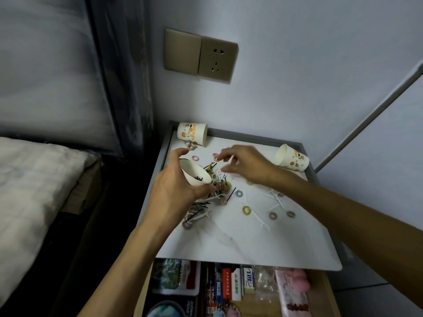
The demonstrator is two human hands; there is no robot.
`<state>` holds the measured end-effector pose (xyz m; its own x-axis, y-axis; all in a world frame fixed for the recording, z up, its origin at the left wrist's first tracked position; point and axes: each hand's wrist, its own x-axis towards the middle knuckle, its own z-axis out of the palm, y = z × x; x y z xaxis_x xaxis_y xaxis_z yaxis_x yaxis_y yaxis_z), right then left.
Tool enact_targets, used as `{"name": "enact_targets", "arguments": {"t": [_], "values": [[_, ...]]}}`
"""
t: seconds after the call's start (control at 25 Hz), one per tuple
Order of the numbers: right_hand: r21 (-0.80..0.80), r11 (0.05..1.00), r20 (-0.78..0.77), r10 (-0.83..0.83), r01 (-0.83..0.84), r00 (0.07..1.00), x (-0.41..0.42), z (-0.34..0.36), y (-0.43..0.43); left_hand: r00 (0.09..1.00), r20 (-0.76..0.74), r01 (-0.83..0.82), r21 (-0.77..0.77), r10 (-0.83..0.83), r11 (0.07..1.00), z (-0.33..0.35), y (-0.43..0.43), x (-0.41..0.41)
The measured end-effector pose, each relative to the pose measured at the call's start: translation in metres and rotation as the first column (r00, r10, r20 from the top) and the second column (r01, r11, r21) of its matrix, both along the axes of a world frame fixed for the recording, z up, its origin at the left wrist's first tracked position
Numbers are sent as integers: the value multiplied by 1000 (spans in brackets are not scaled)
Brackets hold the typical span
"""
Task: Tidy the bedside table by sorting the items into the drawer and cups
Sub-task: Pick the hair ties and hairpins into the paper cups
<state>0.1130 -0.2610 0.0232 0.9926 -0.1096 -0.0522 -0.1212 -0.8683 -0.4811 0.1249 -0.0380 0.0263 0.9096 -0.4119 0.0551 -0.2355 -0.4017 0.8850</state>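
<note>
My left hand (pixel 174 186) grips a white paper cup (pixel 196 173), tilted toward the right, with a few black hairpins inside. My right hand (pixel 242 163) hovers just right of it, blurred, fingers pinched around something thin that I cannot make out. Beneath both hands lies a heap of black hairpins (pixel 201 205), white floss picks (pixel 278 197) and small coloured hair rings (pixel 246 210) on the white bedside table top (pixel 251 248). Two printed paper cups lie on their sides: one at the back left corner (pixel 192 133), one at the back right (pixel 293 158).
The drawer (pixel 229 291) under the table top stands open, packed with boxes and packets. A bed (pixel 29 191) is on the left, a dark gap between it and the table. A wall socket (pixel 217 58) sits above the table.
</note>
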Motion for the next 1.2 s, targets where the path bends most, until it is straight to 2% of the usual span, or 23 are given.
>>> {"name": "enact_targets", "arguments": {"t": [0.04, 0.12, 0.28, 0.36, 0.44, 0.52, 0.6, 0.72, 0.88, 1.0, 1.04, 1.12, 1.16, 1.2], "values": [[-91, 996, -96, 7, -15, 995, -1, -17, -7, 1000, -4, -7, -14, 7, 1000, 1, 1, 1], [-143, 989, -200, 19, -48, 980, -2, -48, -12, 1000, -12, -19, -36, 19, 999, 1, 3, 3], [-107, 994, -119, -25, 12, 993, 3, -67, -13, 999, -20, -27, -35, 26, 999, -1, 5, 4], [-53, 996, -78, -73, 69, 994, 3, -64, -17, 999, -22, -27, -32, 26, 999, -1, 6, 5], [71, 972, -72, -217, 222, 974, 0, -60, -27, 999, -28, -21, -38, 20, 999, -1, 5, 5], [215, 904, -74, -362, 369, 929, -5, -53, -39, 999, -29, -16, -41, 15, 999, -1, 4, 4], [278, 845, -82, -453, 457, 888, -12, -45, -50, 999, -29, -16, -35, 15, 999, -2, 4, 4], [342, 787, -104, -511, 513, 853, -25, -37, -61, 999, -29, -20, -35, 19, 999, -1, 3, 3], [299, 803, -102, -511, 516, 854, -31, -39, -69, 999, -29, -15, -36, 14, 999, 0, -1, 1], [348, 755, -81, -566, 555, 821, -30, -46, -72, 999, -33, -11, -36, 10, 999, -1, -2, 1], [252, 791, -27, -569, 557, 822, -31, -48, -72, 999, -34, -9, -35, 8, 999, -1, -2, 2], [-104, 852, 134, -500, 514, 856, -32, -50, -72, 999, -40, -6, -39, 4, 999, -1, -1, 2], [-207, 864, 187, -426, 460, 885, -32, -49, -69, 999, -45, -6, -41, 4, 999, 0, -1, 2], [-246, 889, 201, -342, 385, 918, -32, -48, -65, 999, -48, -6, -41, 4, 999, 0, -1, 2]]}}
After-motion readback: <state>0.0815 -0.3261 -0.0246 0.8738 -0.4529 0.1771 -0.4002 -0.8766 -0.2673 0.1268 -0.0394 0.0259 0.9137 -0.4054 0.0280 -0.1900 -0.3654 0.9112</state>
